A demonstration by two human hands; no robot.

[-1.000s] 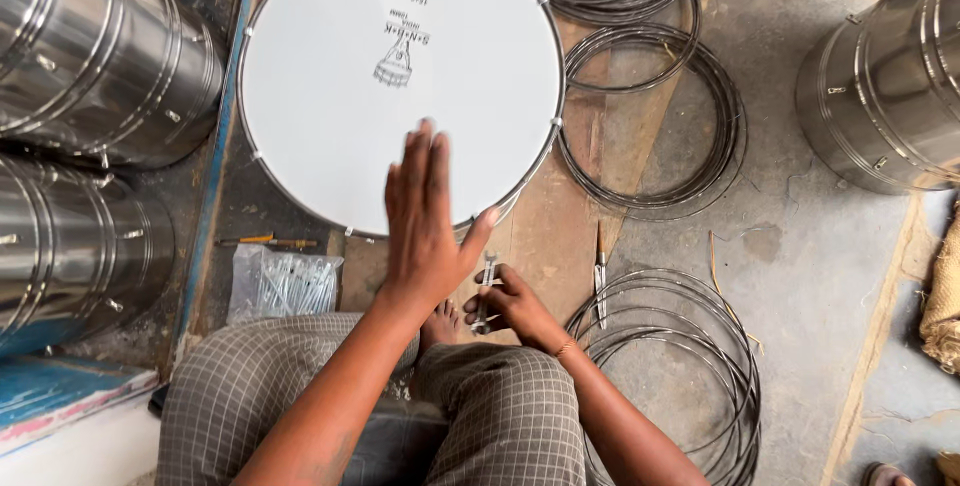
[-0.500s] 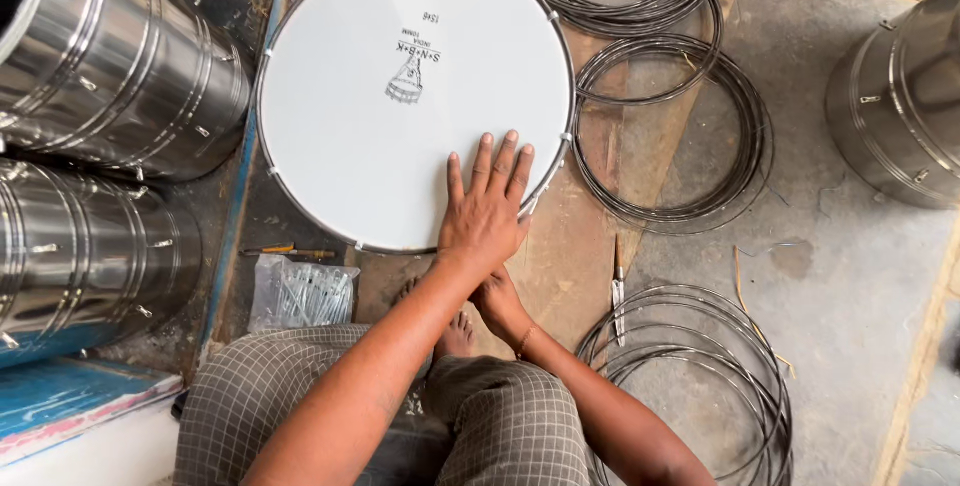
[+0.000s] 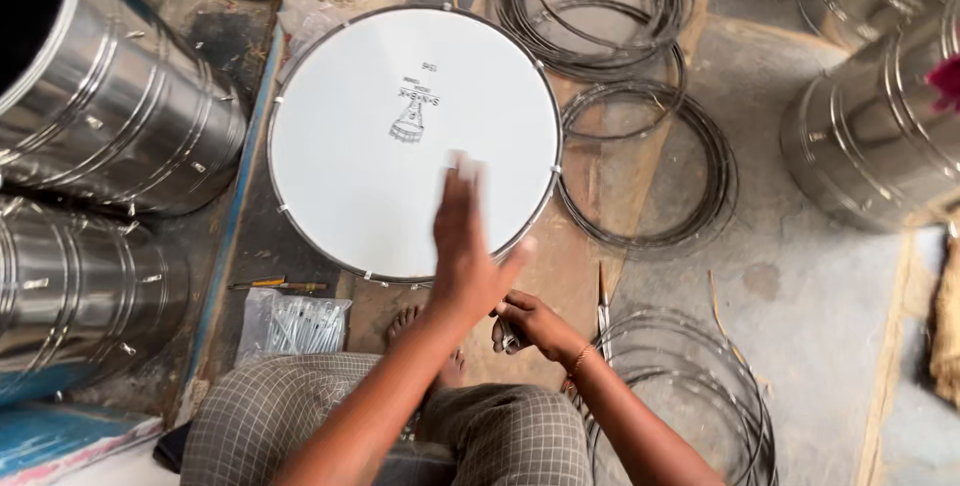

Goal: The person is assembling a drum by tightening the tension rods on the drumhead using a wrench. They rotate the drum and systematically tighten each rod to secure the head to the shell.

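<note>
1. At far left I see two steel drum shells (image 3: 95, 136) lying on their sides, one above the other; the upper one's open mouth is dark, and I cannot tell what is inside.
2. Below them a clear plastic bag (image 3: 295, 326) holds thin metal rods, and a small tool with an orange handle (image 3: 280, 286) lies just beside it.
3. The white drumhead (image 3: 370, 176) in its metal hoop sits flat at centre, directly ahead of my knees.
4. My left hand (image 3: 465, 256) is over the near edge of the drumhead, fingers straight and together, thumb out, fingertips blurred.
5. My right hand (image 3: 530, 326) is curled around a small metal piece (image 3: 508, 334) just off the hoop.
6. Right of that, wire hoops (image 3: 640, 166) lie coiled, with more near my right forearm.
7. Further steel shells (image 3: 880, 116) stand at far right.
8. Everything rests on a worn, stained floor.
9. Half a second ago the left palm lay flat on the skin; now it is lifted and blurred.
</note>
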